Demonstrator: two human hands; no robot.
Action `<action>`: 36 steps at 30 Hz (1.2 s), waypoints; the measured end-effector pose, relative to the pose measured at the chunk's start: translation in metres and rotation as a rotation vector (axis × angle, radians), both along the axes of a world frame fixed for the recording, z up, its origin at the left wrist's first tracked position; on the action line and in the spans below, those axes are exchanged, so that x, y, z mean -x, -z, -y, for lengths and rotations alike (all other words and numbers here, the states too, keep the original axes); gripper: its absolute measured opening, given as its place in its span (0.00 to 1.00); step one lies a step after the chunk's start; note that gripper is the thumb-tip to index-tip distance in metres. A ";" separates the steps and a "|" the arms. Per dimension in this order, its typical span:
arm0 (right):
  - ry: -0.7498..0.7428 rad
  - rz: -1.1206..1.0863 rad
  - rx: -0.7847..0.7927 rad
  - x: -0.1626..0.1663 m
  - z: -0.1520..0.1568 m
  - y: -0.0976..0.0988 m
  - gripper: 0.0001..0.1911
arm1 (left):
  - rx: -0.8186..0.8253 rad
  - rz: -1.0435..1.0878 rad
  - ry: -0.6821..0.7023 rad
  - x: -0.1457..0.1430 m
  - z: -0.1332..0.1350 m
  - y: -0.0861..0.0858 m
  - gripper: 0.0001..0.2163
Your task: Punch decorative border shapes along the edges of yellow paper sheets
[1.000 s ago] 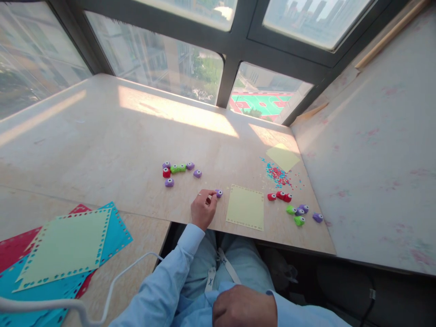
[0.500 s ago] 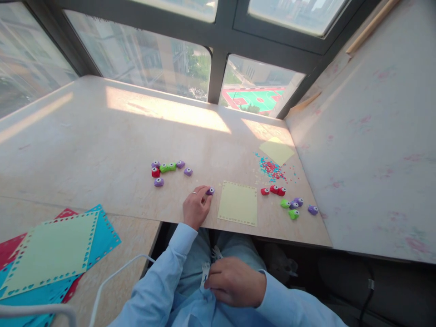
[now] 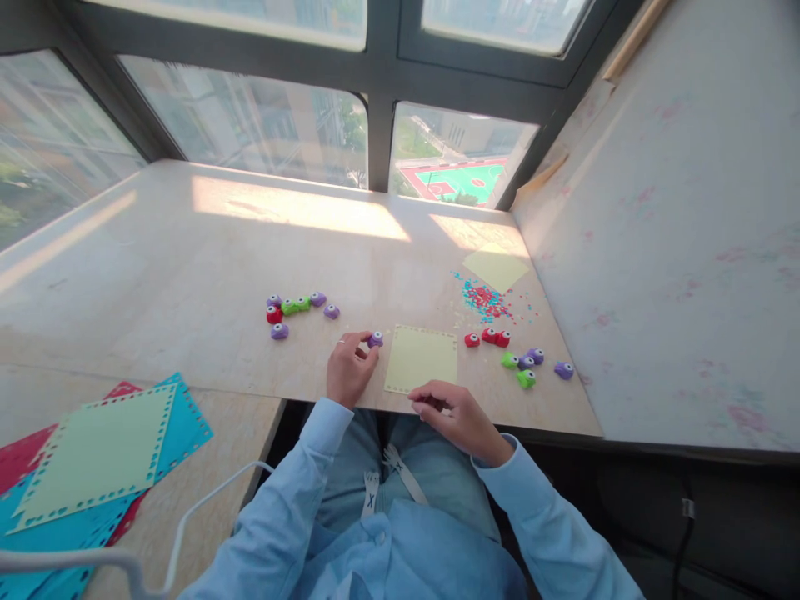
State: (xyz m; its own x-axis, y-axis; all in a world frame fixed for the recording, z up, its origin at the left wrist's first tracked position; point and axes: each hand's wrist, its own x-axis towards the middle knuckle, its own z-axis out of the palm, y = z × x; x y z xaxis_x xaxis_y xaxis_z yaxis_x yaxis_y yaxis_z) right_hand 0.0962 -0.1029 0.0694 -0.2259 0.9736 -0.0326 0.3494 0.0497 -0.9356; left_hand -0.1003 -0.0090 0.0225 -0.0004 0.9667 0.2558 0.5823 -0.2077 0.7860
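Observation:
My left hand (image 3: 351,367), with a ring on one finger, has its thumb and forefinger around the side of a purple craft paper punch (image 3: 375,339). That punch rests on the table just left of a pale yellow sheet (image 3: 423,354) with small holes punched along its edges. Over the sheet's near edge hovers my right hand (image 3: 459,417), fingers bent, thumb apart from them, and nothing visible between them. Red punches (image 3: 489,336) stand right of the sheet, with green punches (image 3: 526,379) and more purple punches (image 3: 563,370) beyond.
Several more punches (image 3: 297,305) form a group at left. Red and blue paper confetti (image 3: 484,302) lies by another yellow piece (image 3: 497,267). Punched yellow, blue and red sheets (image 3: 100,454) are stacked at lower left, near a white cable (image 3: 187,533). A wall (image 3: 675,250) bounds the right.
My right hand has risen from my lap to the near edge of the yellow sheet. My left hand stays at the purple punch. The view has shifted slightly.

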 end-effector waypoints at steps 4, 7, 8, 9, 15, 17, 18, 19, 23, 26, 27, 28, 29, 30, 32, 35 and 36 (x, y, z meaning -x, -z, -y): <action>0.305 -0.318 0.217 -0.003 -0.020 0.009 0.22 | -0.108 0.080 0.018 -0.029 0.018 -0.020 0.07; 0.426 -0.479 0.253 -0.003 -0.027 0.013 0.25 | -0.200 0.043 0.139 -0.056 0.033 -0.028 0.07; 0.456 -0.509 0.241 -0.004 -0.027 0.014 0.24 | -0.233 0.016 0.178 -0.064 0.037 -0.028 0.07; 0.483 -0.530 0.226 -0.004 -0.026 0.015 0.24 | -0.261 -0.011 0.199 -0.072 0.041 -0.027 0.07; 0.598 -0.569 0.214 -0.020 -0.014 0.019 0.26 | -0.330 -0.088 0.280 -0.100 0.049 -0.013 0.07; 0.638 -0.527 0.194 -0.029 -0.013 0.023 0.27 | -0.329 -0.073 0.376 -0.105 0.050 -0.011 0.07; 0.647 -0.493 0.178 -0.035 -0.014 0.025 0.27 | -0.318 -0.056 0.433 -0.106 0.049 -0.011 0.07; 0.650 -0.453 0.157 -0.041 -0.014 0.027 0.27 | -0.299 -0.036 0.490 -0.106 0.048 -0.011 0.08; 0.649 -0.220 0.060 -0.072 -0.020 0.035 0.28 | -0.195 -0.044 0.576 -0.097 0.026 -0.012 0.11; 0.599 0.049 -0.001 -0.091 -0.023 0.039 0.24 | -0.153 -0.176 0.571 -0.088 0.000 -0.010 0.13; 0.556 0.156 -0.040 -0.095 -0.025 0.040 0.22 | -0.153 -0.216 0.602 -0.086 -0.007 -0.009 0.16; 0.505 0.255 -0.095 -0.098 -0.026 0.041 0.21 | -0.157 -0.253 0.638 -0.085 -0.013 -0.006 0.20; 0.453 0.342 -0.166 -0.100 -0.028 0.041 0.20 | -0.158 -0.288 0.665 -0.083 -0.018 -0.003 0.25; 0.406 0.409 -0.241 -0.100 -0.030 0.042 0.20 | -0.158 -0.319 0.686 -0.082 -0.021 0.000 0.29; 0.329 0.483 -0.367 -0.098 -0.034 0.046 0.19 | -0.156 -0.372 0.701 -0.081 -0.024 0.007 0.35; 0.287 0.543 -0.475 -0.094 -0.038 0.055 0.17 | -0.162 -0.410 0.692 -0.080 -0.023 0.014 0.36; 0.291 0.555 -0.497 -0.094 -0.039 0.058 0.16 | -0.166 -0.413 0.686 -0.080 -0.022 0.016 0.35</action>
